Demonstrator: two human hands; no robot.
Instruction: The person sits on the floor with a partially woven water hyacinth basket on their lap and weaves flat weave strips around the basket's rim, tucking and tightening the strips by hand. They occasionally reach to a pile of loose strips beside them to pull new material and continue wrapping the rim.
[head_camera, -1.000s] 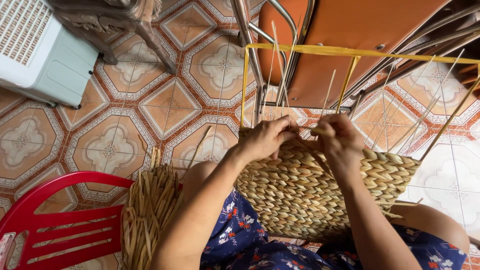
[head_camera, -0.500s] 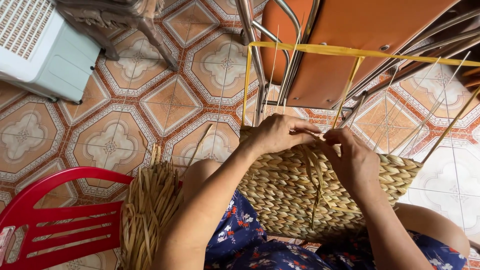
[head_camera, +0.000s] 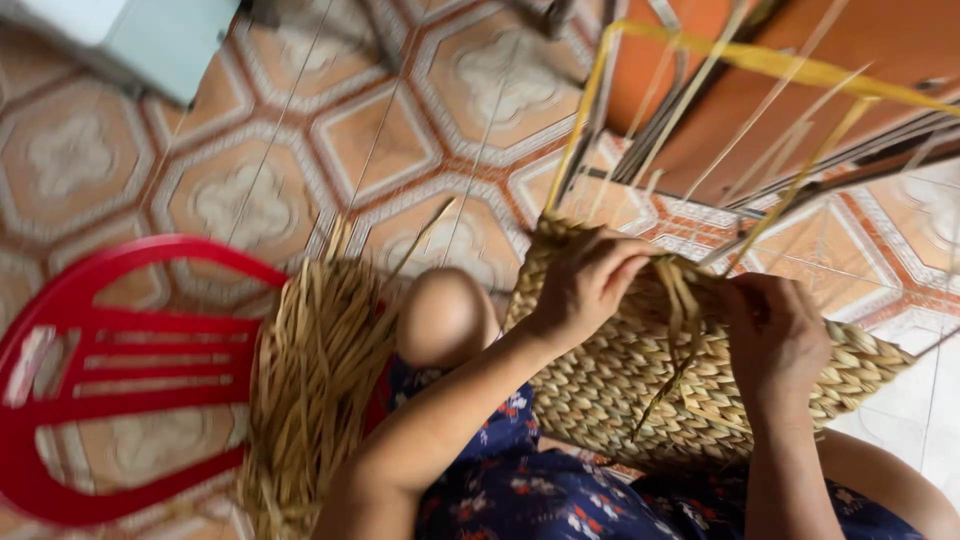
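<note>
Your left hand (head_camera: 585, 285) grips the rim of the tan woven straw basket (head_camera: 640, 385) resting on your lap. Your right hand (head_camera: 775, 335) has its fingers closed on loose straw strands (head_camera: 685, 300) at the rim. A bundle of dried straw (head_camera: 310, 380) lies beside a red plastic chair (head_camera: 110, 370).

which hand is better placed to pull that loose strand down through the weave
Probably the right hand: it already pinches the loose strand hanging over the woven basket. The left hand grips the basket's top edge, steadying it.
</note>
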